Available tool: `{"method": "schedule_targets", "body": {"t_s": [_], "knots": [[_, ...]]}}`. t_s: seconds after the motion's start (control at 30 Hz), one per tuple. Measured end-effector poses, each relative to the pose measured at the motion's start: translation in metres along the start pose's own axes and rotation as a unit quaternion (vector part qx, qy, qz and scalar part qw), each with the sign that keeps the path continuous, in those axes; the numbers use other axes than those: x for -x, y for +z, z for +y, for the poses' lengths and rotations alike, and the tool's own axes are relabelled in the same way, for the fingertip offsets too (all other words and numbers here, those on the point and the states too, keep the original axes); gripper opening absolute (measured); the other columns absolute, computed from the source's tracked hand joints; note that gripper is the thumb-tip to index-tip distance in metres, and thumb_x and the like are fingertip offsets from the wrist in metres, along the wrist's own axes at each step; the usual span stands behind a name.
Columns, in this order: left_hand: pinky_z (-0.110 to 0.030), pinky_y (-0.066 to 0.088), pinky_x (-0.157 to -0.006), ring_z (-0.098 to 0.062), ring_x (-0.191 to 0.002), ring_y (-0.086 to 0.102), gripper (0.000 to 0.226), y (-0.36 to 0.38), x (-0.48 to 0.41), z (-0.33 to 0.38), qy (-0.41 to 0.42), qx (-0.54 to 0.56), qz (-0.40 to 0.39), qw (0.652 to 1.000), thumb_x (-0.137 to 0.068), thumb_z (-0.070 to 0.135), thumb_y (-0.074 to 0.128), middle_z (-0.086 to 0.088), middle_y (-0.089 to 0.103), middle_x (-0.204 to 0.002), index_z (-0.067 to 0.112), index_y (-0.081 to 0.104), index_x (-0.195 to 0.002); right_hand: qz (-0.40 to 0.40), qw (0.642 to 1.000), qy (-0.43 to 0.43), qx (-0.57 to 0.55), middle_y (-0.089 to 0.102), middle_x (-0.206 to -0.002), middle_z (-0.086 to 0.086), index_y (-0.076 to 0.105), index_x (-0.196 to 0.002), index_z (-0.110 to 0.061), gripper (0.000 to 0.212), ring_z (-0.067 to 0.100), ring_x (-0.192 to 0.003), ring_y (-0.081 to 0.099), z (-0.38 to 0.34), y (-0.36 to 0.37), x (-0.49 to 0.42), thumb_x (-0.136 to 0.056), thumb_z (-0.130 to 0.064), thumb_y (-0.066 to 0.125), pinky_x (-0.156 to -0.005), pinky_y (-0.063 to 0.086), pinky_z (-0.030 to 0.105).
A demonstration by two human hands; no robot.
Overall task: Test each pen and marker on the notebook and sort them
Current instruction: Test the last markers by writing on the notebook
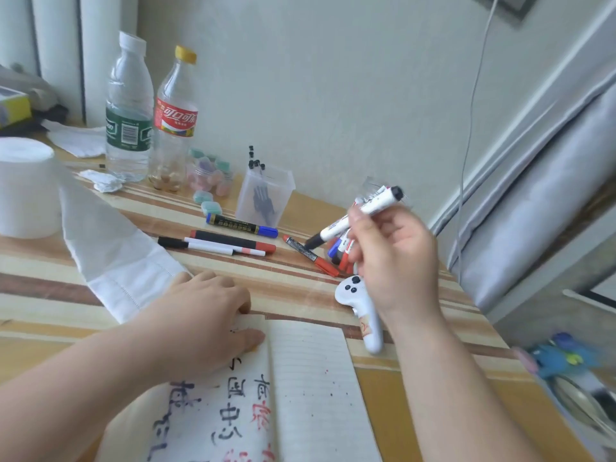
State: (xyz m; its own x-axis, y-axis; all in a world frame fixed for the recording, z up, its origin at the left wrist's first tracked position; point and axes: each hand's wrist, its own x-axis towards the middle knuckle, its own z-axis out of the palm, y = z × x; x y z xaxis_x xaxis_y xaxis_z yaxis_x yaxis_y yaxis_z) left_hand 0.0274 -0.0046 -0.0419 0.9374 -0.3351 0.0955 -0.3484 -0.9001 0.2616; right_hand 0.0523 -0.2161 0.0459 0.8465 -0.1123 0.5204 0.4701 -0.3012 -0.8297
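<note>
An open notebook (310, 378) lies at the table's near edge, its left page covered in black and red characters. My left hand (206, 315) presses flat on the notebook's top left corner. My right hand (393, 258) holds a white marker with a black cap (353, 216) tilted in the air above a small pile of red and blue markers (340, 255). A red marker (311, 256) lies beside the pile. Further left lie a blue marker (241, 225), a black and red marker (233, 241) and two thin white pens (213, 247).
A white controller (363, 311) lies right of the notebook. A clear plastic cup with thin pens (265, 195), two bottles (150, 118), small erasers (210, 176), a tissue roll (26, 188) with a trailing sheet (110, 248) stand at the back left. A bed edge (533, 201) is on the right.
</note>
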Motion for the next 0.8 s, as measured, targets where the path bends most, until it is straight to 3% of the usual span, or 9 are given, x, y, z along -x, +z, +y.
{"method": "schedule_targets", "body": {"t_s": [0.13, 0.23, 0.33, 0.43, 0.53, 0.63, 0.7, 0.8], "knots": [[-0.031, 0.032, -0.1, -0.008, -0.111, 0.043, 0.034, 0.001, 0.001, -0.004, -0.015, 0.015, -0.004, 1.0, -0.096, 0.068, 0.037, 0.021, 0.051, -0.107, 0.037, 0.049, -0.101, 0.106, 0.988, -0.056, 0.102, 0.071, -0.07, 0.0, 0.063, -0.072, -0.023, 0.016, 0.021, -0.062, 0.065, -0.014, -0.021, -0.067, -0.081, -0.033, 0.07, -0.063, 0.055, 0.043], [-0.03, 0.033, -0.096, -0.007, -0.103, 0.047, 0.025, -0.001, -0.002, -0.004, -0.012, 0.078, 0.014, 0.997, -0.1, 0.057, 0.042, 0.02, 0.054, -0.099, 0.035, 0.049, -0.091, 0.165, 0.971, -0.054, 0.164, 0.073, -0.076, 0.003, 0.063, -0.071, -0.022, 0.015, 0.027, -0.071, 0.069, -0.013, -0.036, -0.114, -0.08, -0.034, 0.068, -0.071, 0.059, 0.045], [-0.027, 0.033, -0.086, -0.004, -0.093, 0.048, 0.021, -0.004, -0.006, -0.003, -0.021, 0.142, 0.049, 0.988, -0.099, 0.053, 0.048, 0.02, 0.053, -0.092, 0.036, 0.049, -0.087, 0.154, 0.959, -0.025, 0.239, 0.067, -0.073, 0.001, 0.071, -0.081, -0.01, 0.019, 0.018, -0.067, 0.06, -0.001, -0.041, -0.143, -0.084, -0.028, 0.066, -0.066, 0.049, 0.03], [-0.026, 0.034, -0.09, -0.004, -0.095, 0.045, 0.014, -0.001, -0.009, -0.005, -0.012, 0.156, 0.088, 0.984, -0.098, 0.053, 0.05, 0.022, 0.05, -0.091, 0.04, 0.054, -0.097, 0.113, 0.95, 0.03, 0.29, 0.051, -0.058, -0.001, 0.07, -0.08, -0.001, 0.024, 0.018, -0.057, 0.044, 0.015, -0.038, -0.152, -0.085, -0.025, 0.067, -0.058, 0.037, 0.029], [-0.027, 0.034, -0.094, -0.004, -0.096, 0.044, 0.015, 0.003, -0.012, -0.006, 0.001, 0.154, 0.102, 0.983, -0.099, 0.051, 0.051, 0.023, 0.048, -0.091, 0.042, 0.053, -0.11, 0.102, 0.949, 0.051, 0.294, 0.058, -0.061, -0.003, 0.071, -0.083, -0.001, 0.021, 0.016, -0.061, 0.051, 0.029, -0.035, -0.156, -0.085, -0.021, 0.07, -0.059, 0.042, 0.029], [-0.027, 0.033, -0.093, -0.003, -0.095, 0.044, 0.013, 0.004, -0.013, -0.006, 0.013, 0.156, 0.116, 0.981, -0.098, 0.051, 0.051, 0.023, 0.048, -0.091, 0.044, 0.048, -0.108, 0.104, 0.95, 0.045, 0.291, 0.064, -0.071, -0.01, 0.067, -0.094, -0.008, 0.011, 0.016, -0.07, 0.065, 0.035, -0.033, -0.158, -0.086, -0.015, 0.07, -0.068, 0.052, 0.031], [-0.028, 0.033, -0.095, -0.002, -0.097, 0.044, 0.009, 0.006, -0.014, -0.006, 0.021, 0.152, 0.117, 0.981, -0.098, 0.052, 0.049, 0.024, 0.047, -0.091, 0.045, 0.047, -0.103, 0.1, 0.952, 0.038, 0.288, 0.066, -0.079, -0.01, 0.056, -0.117, -0.017, 0.033, 0.017, -0.079, 0.07, 0.037, -0.032, -0.157, -0.087, -0.013, 0.068, -0.068, 0.051, 0.027], [-0.029, 0.033, -0.099, -0.002, -0.101, 0.043, 0.008, 0.01, -0.015, -0.007, 0.026, 0.145, 0.107, 0.983, -0.099, 0.054, 0.047, 0.025, 0.046, -0.093, 0.046, 0.047, -0.101, 0.086, 0.948, 0.001, 0.308, 0.068, -0.078, -0.009, 0.042, -0.14, -0.031, 0.06, 0.01, -0.075, 0.067, 0.042, -0.032, -0.157, -0.087, -0.012, 0.066, -0.069, 0.049, 0.024]]}}
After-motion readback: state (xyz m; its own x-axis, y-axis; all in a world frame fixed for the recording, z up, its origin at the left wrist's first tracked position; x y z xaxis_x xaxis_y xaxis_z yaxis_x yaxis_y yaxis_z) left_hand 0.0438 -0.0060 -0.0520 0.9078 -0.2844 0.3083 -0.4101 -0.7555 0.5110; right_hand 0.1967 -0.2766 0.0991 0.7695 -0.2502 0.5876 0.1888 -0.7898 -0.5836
